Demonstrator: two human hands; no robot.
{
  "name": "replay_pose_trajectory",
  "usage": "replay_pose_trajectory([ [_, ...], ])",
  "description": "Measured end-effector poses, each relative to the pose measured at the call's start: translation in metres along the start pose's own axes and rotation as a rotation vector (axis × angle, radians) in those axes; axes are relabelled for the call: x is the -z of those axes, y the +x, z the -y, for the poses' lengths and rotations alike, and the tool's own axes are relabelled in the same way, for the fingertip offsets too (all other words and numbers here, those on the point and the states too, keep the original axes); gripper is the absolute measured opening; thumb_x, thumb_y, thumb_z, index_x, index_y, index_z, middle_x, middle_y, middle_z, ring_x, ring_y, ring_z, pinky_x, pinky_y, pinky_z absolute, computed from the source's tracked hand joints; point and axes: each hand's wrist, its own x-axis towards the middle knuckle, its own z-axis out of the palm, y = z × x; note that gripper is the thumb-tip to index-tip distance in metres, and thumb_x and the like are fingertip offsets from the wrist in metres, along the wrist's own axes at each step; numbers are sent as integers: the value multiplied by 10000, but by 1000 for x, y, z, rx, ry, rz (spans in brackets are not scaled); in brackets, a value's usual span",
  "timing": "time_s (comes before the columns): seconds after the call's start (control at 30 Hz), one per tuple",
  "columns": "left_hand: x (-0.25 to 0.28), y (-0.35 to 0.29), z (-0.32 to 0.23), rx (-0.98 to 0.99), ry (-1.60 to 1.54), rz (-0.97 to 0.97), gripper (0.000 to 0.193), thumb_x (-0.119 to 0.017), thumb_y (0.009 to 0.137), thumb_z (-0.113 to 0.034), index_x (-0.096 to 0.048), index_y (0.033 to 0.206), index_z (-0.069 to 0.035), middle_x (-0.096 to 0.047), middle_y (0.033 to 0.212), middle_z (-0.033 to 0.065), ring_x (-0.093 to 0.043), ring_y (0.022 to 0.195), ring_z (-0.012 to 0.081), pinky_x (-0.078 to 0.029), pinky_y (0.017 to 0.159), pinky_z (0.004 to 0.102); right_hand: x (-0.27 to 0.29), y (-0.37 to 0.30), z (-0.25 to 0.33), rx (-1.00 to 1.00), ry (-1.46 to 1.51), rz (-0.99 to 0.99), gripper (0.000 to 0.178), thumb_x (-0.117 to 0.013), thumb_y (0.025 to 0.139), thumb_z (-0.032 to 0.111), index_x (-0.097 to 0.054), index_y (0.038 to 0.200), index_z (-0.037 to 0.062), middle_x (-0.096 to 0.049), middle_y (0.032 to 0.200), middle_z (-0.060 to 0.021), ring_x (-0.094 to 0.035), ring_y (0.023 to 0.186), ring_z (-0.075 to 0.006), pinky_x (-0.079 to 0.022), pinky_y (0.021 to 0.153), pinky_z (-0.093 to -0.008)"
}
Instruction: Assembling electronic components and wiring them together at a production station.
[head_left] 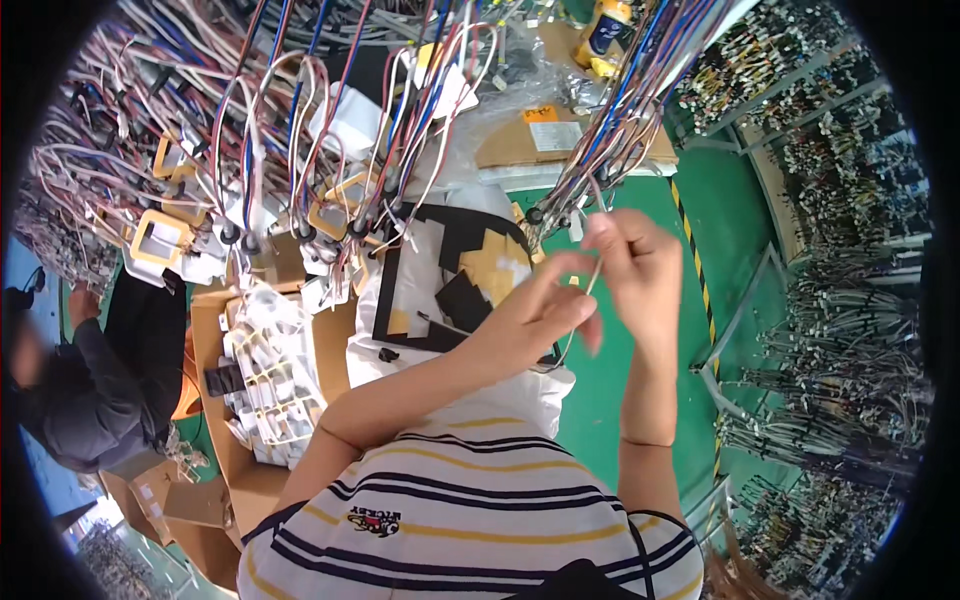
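Both hands are raised in front of my chest, right of centre, working on a thin pale wire. My left hand is closed, with the wire running past its thumb and fingertips and a loose end hanging below. Just above and to the right, my right hand pinches the upper part of the same wire. Close beyond the fingers hangs a bundle of red, blue and white wires with dark fittings and small white connectors at its lower end. The exact fingertip contact is partly hidden.
A black tray with tape patches lies before me. At left, a cardboard box holds white parts, below many hanging cables. A person in dark clothes is further left. Cable racks stand at right, beyond green floor.
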Motion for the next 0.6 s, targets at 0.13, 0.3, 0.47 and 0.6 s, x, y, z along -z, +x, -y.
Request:
replay_pose_trajectory([
  [0.13, 11, -43, -23, 300, -71, 157, 256, -349, 1000, -236, -500, 998, -30, -407, 627, -22, -350, 531, 58, -288, 499, 205, 30, 32, -33, 24, 17, -367, 220, -590, 889, 234, -648, 769, 59, -527, 681, 64, -384, 581, -35, -266, 516, -188],
  [0.3, 67, -109, -22, 199, 819, -97, 117, -485, 912, -163, -554, 948, -75, -585, 835, 66, -582, 708, 256, -446, 617, 347, 86, 40, -84, -19, -656, -508, 354, -623, 871, 342, -649, 889, -11, -648, 881, -104, -580, 787, -179, -463, 707, -337],
  [0.47, 54, -131, 30, 95, 1244, -307, 171, -565, 788, -126, -562, 956, -91, -586, 840, 70, -613, 751, 257, -494, 623, 376, -55, -23, -31, 658, -481, 77, 448, -601, 855, 208, -485, 1246, 23, -595, 1074, -131, -559, 942, -275, -467, 742, -370],
  [0.6, 58, -145, 22, 104, 1196, -401, 116, -590, 799, -183, -566, 866, -92, -569, 768, 60, -603, 721, 258, -496, 596, 374, -84, -62, -53, 285, -196, 728, 343, -596, 838, 137, -537, 1156, 24, -599, 895, -140, -599, 777, -261, -468, 683, -323],
])
